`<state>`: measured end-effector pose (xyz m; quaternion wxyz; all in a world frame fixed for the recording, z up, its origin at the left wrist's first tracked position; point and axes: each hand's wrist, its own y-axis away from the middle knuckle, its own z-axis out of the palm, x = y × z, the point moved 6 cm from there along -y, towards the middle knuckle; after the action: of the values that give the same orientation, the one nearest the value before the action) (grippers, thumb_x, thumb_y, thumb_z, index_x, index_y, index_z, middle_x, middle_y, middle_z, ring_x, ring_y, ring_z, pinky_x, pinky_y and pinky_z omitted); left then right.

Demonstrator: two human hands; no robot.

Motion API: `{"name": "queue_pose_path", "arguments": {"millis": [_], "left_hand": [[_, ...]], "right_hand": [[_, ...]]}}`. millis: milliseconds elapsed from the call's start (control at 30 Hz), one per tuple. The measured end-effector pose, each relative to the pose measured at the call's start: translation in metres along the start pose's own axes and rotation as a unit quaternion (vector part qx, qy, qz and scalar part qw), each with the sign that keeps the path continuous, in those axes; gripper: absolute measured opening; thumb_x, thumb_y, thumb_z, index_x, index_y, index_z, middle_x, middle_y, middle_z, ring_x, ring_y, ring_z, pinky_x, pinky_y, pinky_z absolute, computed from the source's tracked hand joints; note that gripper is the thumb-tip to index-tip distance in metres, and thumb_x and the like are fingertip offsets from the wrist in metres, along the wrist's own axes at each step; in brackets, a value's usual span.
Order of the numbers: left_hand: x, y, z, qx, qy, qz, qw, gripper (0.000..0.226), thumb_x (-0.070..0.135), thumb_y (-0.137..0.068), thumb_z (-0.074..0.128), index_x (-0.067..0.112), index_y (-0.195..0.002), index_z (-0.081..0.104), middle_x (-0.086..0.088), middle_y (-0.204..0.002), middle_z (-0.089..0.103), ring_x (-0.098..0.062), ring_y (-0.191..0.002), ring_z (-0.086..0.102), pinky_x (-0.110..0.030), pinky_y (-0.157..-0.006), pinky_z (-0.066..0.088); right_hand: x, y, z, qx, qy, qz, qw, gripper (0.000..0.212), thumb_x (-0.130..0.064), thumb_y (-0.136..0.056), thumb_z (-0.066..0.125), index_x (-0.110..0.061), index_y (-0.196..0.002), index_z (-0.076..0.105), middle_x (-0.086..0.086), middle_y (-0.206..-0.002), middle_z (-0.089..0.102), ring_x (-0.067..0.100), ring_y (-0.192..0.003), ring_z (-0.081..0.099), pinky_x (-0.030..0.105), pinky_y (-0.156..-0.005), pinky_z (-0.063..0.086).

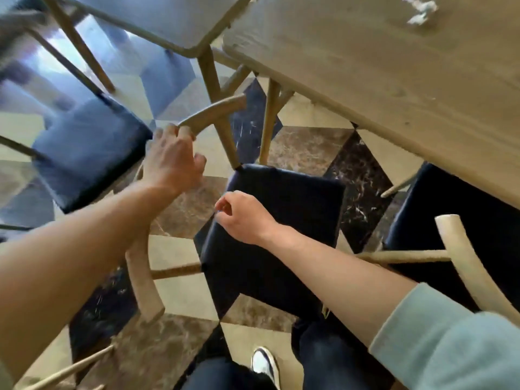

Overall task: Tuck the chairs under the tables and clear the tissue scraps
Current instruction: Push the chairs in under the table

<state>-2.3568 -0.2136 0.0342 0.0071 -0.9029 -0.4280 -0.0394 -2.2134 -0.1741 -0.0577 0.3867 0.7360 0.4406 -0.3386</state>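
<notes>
A wooden chair with a dark padded seat (284, 220) stands in front of me, partly clear of the wooden table (365, 68). Its curved back rail (213, 114) runs down the left side. My left hand (171, 159) is wrapped around that rail near its upper end. My right hand (244, 218) hovers at the seat's left edge with its fingers curled in and nothing visible in them. White tissue scraps (419, 12) lie on the tabletop at the far right.
A second table (157, 21) stands at the upper left, with a blurred dark-seated chair (90, 156) beside it. Another chair (467, 220) is at the right, its pale back rail (472, 268) close to my right arm. My legs and a white shoe (264, 364) are below.
</notes>
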Motion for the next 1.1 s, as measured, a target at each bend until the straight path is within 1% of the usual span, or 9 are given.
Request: {"name": "queue_pose_path", "arguments": {"millis": [100,167,300,400,533,733,933,1033,1100], "left_hand": [[-0.032,-0.045,0.007,-0.06,0.013,-0.019,0.998,0.056,0.038,-0.09,0.067,0.009,-0.135,0.052,-0.021,-0.135,0.054,-0.041,-0.123,0.047,-0.056,-0.104,0.041],[-0.048,-0.083,0.022,-0.133,0.089,-0.021,0.987,0.059,0.044,-0.088,0.073,0.015,-0.135,0.053,-0.014,-0.13,0.058,-0.034,-0.117,0.054,-0.051,-0.1,0.049],[-0.031,-0.127,0.061,-0.274,0.192,0.032,0.942,0.034,0.034,-0.086,0.076,0.018,-0.114,0.063,-0.004,-0.094,0.066,-0.019,-0.083,0.066,-0.028,-0.062,0.051],[-0.032,-0.157,0.093,-0.346,0.246,0.033,0.905,0.015,0.021,-0.084,0.074,0.012,-0.096,0.07,-0.008,-0.079,0.072,-0.015,-0.057,0.071,-0.026,-0.045,0.054],[-0.045,-0.171,0.099,-0.346,0.272,0.047,0.897,0.01,0.021,-0.076,0.074,0.014,-0.083,0.073,-0.008,-0.067,0.073,-0.016,-0.05,0.069,-0.031,-0.052,0.059],[-0.087,-0.181,0.096,-0.291,0.304,-0.023,0.907,0.02,0.027,-0.069,0.073,0.012,-0.08,0.068,-0.012,-0.066,0.071,-0.027,-0.056,0.072,-0.041,-0.053,0.062],[-0.108,-0.184,0.102,-0.255,0.399,-0.194,0.859,0.022,0.021,-0.067,0.07,0.002,-0.077,0.063,-0.016,-0.064,0.061,-0.03,-0.053,0.061,-0.068,-0.065,0.06],[-0.089,-0.163,0.104,-0.25,0.403,-0.25,0.844,0.021,0.017,-0.073,0.071,0.002,-0.088,0.068,-0.016,-0.07,0.064,-0.028,-0.052,0.062,-0.048,-0.056,0.063],[-0.069,-0.144,0.106,-0.248,0.402,-0.273,0.838,0.022,0.014,-0.076,0.07,0.004,-0.095,0.069,-0.015,-0.074,0.066,-0.025,-0.051,0.063,-0.033,-0.045,0.054]], "right_hand": [[-0.043,-0.047,0.053,-0.081,-0.066,0.027,0.994,0.06,-0.045,-0.093,0.065,-0.01,-0.14,0.053,0.008,-0.127,0.064,0.024,-0.113,0.061,0.04,-0.096,0.051],[-0.071,-0.077,0.091,-0.112,-0.199,0.103,0.968,0.086,-0.066,-0.083,0.066,-0.021,-0.15,0.036,0.004,-0.145,0.053,0.026,-0.131,0.051,0.045,-0.106,0.045],[-0.082,-0.097,0.14,-0.09,-0.37,0.218,0.899,0.104,-0.072,-0.069,0.074,-0.028,-0.151,0.028,0.0,-0.138,0.055,0.024,-0.125,0.054,0.04,-0.104,0.045],[-0.074,-0.112,0.157,-0.051,-0.415,0.271,0.867,0.089,-0.051,-0.07,0.08,-0.032,-0.143,0.032,0.003,-0.128,0.061,0.022,-0.113,0.062,0.039,-0.1,0.05],[-0.084,-0.122,0.149,-0.041,-0.394,0.283,0.874,0.083,-0.031,-0.081,0.075,-0.034,-0.144,0.022,0.0,-0.12,0.055,0.02,-0.107,0.056,0.033,-0.087,0.048],[-0.08,-0.123,0.142,-0.101,-0.322,0.28,0.898,0.084,-0.04,-0.069,0.075,-0.038,-0.139,0.028,-0.004,-0.106,0.054,0.019,-0.094,0.058,0.035,-0.079,0.049],[-0.049,-0.115,0.092,-0.175,-0.218,0.267,0.922,0.063,-0.037,-0.067,0.071,-0.037,-0.123,0.042,0.004,-0.104,0.06,0.028,-0.091,0.064,0.049,-0.082,0.055],[-0.023,-0.09,0.059,-0.22,-0.174,0.263,0.923,0.06,-0.047,-0.072,0.074,-0.039,-0.122,0.043,0.006,-0.106,0.062,0.024,-0.088,0.066,0.042,-0.074,0.055],[-0.008,-0.066,0.039,-0.213,-0.153,0.264,0.928,0.054,-0.053,-0.072,0.075,-0.036,-0.116,0.048,0.007,-0.103,0.063,0.018,-0.078,0.064,0.035,-0.067,0.052]]}}
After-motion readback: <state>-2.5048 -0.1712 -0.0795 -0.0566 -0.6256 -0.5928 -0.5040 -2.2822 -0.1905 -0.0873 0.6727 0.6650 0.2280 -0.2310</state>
